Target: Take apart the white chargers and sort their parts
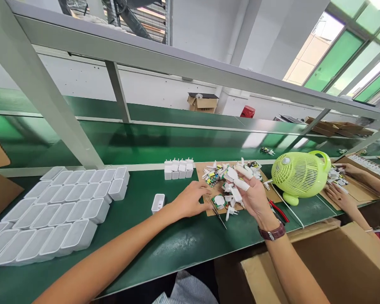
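Observation:
My left hand (191, 199) is at the left edge of a cardboard sheet (210, 212), its thumb and forefinger apart with nothing visible between them. By its fingertips lies a pair of tweezers (221, 217), near a green circuit board with a white round top (219, 201). White coverings sit on the fingers of my right hand (256, 198), which curl in over a pile of circuit boards with white plug pieces (231, 198). What those fingers grip blends into the white parts. A white plastic housing (158, 203) stands open-topped left of my left hand.
Rows of white housings (66, 207) fill the bench's left side. Several white adapters with pins (179, 169) stand behind. Red-handled pliers (279, 212) and a lime-green fan (299, 174) are on the right. A co-worker's hands (340, 196) work beyond it. Cardboard boxes (335, 261) stand below the bench edge.

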